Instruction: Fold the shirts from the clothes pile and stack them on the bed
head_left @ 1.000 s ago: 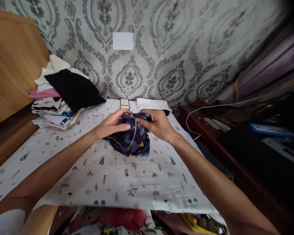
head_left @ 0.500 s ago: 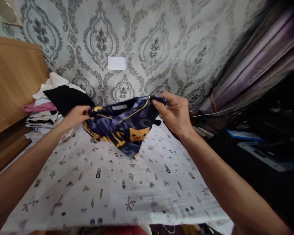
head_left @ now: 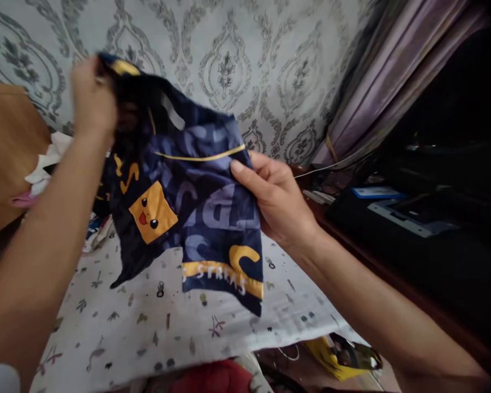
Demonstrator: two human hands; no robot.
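Dark blue patterned shorts (head_left: 213, 196) hang in the air between my hands, above the cloth-covered table. They carry yellow lettering, a yellow face patch and yellow trim. My left hand (head_left: 93, 101), blurred, is closed on the waistband at the upper left. At the right edge of the garment, my right hand (head_left: 274, 194) pinches the fabric just below the waist, thumb in front and fingers behind. One leg hangs toward me with a printed yellow hem; the other is bunched at the left.
A white printed cloth (head_left: 180, 338) covers the table. Folded clothes (head_left: 45, 164) lie at the left beside a wooden panel (head_left: 12, 142). Black furniture with a blue-edged item (head_left: 378, 192) stands right. Red fabric (head_left: 213, 376) shows below the front edge.
The shorts have been raised and opened out, now hanging closer to the camera. My left hand has gone up and left; the view has shifted right.
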